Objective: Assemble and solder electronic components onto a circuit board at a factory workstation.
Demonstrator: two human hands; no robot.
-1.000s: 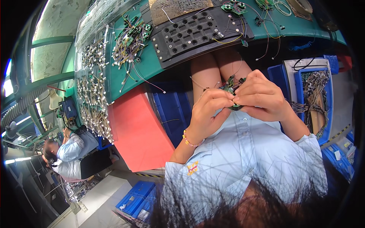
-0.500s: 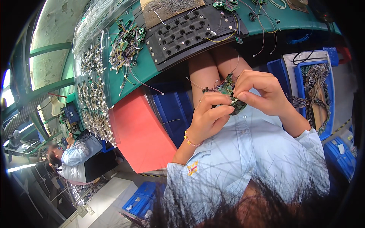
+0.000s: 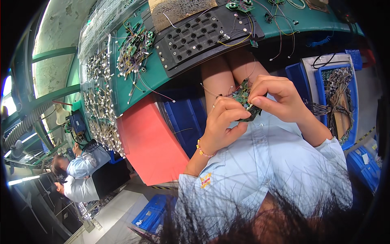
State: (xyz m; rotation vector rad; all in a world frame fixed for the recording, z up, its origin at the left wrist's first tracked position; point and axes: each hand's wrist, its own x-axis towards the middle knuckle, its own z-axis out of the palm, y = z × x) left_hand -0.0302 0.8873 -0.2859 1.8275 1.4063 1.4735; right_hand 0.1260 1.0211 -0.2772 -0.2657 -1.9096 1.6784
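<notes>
Hands meet over the person's lap, close to the chest, both closed on one small green circuit board (image 3: 243,99) with thin wires trailing from it. The left hand (image 3: 222,122) has its fingers curled together around the board's lower left edge, thumb pressed near the dark underside. The right hand (image 3: 280,99) pinches the board's right side, fingertips together on it. A beaded bracelet (image 3: 202,149) sits on the left wrist. Above the knees runs the green bench (image 3: 308,22), carrying a black perforated plate (image 3: 195,36) and more small boards with loose wires (image 3: 132,51). A blue bin (image 3: 337,97) full of wired parts stands just beside the right forearm. A red panel (image 3: 150,142) lies below the bench edge at left. Farther left, two other people (image 3: 77,175) sit bent over their own work.
</notes>
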